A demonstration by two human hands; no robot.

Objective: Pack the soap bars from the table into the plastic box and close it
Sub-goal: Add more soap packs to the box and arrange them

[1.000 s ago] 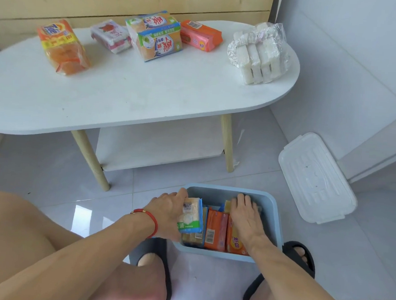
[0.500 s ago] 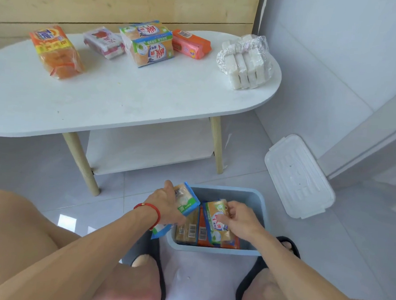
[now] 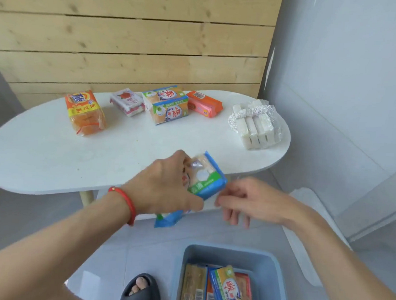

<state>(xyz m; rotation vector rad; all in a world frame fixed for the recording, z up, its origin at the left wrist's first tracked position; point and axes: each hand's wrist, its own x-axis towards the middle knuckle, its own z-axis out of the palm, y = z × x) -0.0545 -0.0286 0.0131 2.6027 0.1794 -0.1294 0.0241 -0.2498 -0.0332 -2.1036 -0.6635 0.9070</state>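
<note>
From the head camera, the person's left hand (image 3: 167, 185) is raised over the near edge of the white oval table (image 3: 53, 155), its fingers and thumb curled round a blue-and-green wrapped soap pack (image 3: 204, 178) whose lower end sticks out below the palm. A red cord bracelet (image 3: 126, 203) circles that wrist. The right hand (image 3: 247, 199) hovers just to the right of the pack, fingers loosely bent and hanging down, holding nothing; whether its fingertips touch the wrapper cannot be told through the blur. On the floor at the near edge sits the blue-grey plastic box (image 3: 274, 282), open at the top, with several soap bars standing on edge inside: a tan barcode-labelled bar (image 3: 193, 286) at the left, an orange one beside it, and a blue-and-yellow wrapped bar (image 3: 227, 290) leaning across them. Along the far side of the table lie, from left to right, an orange Tide soap bundle (image 3: 84, 111), a white-and-red wrapped bar (image 3: 127, 101), a stack of two blue-and-green soap packs (image 3: 166, 104), an orange-pink wrapped bar (image 3: 204, 104) and a clear-wrapped bundle of white bars (image 3: 256, 125). A white plastic lid (image 3: 303, 235) lies on the floor to the right, partly hidden by the right forearm. A black slipper (image 3: 141, 290) shows just left of the box, and a wooden plank wall (image 3: 129, 41) rises behind the table.
</note>
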